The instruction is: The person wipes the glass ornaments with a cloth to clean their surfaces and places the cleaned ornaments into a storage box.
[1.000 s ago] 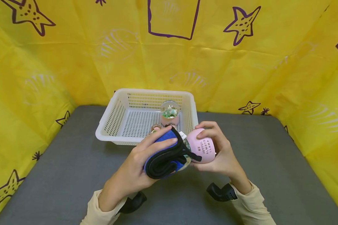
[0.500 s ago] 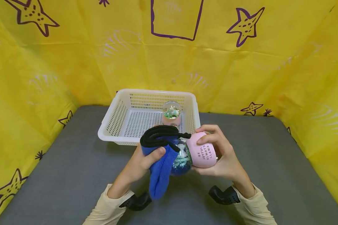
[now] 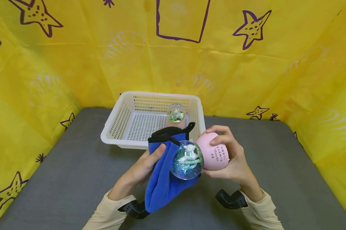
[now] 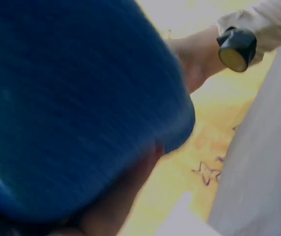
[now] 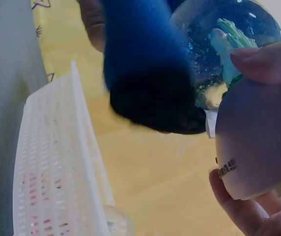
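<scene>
Tilted on its side in the head view, a snow globe (image 3: 187, 159) with a pink lettered base points its glass dome left. My right hand (image 3: 233, 155) grips that base, fingers over the top and thumb below. A blue cloth (image 3: 164, 182) with black edging lies against the dome's left side and hangs beneath it. My left hand (image 3: 142, 169) pinches the cloth, its thumb on the near face and the other fingers hidden behind. In the left wrist view the cloth (image 4: 81, 98) fills much of the picture. The dome (image 5: 229, 44) shows beside the cloth in the right wrist view.
Behind the hands stands a white slotted basket (image 3: 109, 137) on the grey table (image 3: 60, 179). Inside it, at the right, is another snow globe (image 3: 176, 115) with a pink base. A yellow patterned sheet (image 3: 103, 64) hangs behind and along both sides.
My left hand has shifted the cloth from around the dome to its left side, and the cloth has unfolded downward. The dome is now uncovered. The right hand has moved slightly right with the globe.
</scene>
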Demonstrator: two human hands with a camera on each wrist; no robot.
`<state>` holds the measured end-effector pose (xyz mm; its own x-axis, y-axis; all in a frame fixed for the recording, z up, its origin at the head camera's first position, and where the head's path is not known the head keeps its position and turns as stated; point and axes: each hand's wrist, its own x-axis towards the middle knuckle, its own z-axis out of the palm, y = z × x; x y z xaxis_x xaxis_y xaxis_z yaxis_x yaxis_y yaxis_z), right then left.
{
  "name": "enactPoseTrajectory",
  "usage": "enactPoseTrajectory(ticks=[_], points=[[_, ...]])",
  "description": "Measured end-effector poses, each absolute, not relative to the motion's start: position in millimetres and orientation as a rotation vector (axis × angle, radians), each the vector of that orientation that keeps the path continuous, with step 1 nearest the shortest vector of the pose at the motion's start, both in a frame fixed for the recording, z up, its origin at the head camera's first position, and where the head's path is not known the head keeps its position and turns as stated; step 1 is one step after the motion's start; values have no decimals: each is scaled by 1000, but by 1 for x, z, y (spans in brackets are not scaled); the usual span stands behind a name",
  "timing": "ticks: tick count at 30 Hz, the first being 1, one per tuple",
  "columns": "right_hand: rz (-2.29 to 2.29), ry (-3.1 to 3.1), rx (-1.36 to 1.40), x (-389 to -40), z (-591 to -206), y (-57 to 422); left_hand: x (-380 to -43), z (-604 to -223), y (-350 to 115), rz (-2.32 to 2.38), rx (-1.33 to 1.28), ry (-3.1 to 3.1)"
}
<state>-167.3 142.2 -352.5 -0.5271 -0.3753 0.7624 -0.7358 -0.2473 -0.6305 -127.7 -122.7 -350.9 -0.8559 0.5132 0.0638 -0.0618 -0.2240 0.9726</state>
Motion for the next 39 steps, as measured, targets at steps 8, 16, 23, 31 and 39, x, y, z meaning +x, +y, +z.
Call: enactPoseTrajectory(ticks=[8,16,23,31,39], points=[[1890,-1783,1337,-168,-357,145,-132,-348,-122,2105,957,2151],[1904,-1728,1358,-168,-358,142,-132,-348,-122,2105,973,2167],[1877,-1654,1385,-170,-354,144,-127,-353,-116,2139,678,1761],[1886,-1649,1396,-172,-353,146,-127,-356,-117,2126,537,1484],[1875,-1678,1304,-171,-353,145,-135,-354,-115,2300,825,1790]])
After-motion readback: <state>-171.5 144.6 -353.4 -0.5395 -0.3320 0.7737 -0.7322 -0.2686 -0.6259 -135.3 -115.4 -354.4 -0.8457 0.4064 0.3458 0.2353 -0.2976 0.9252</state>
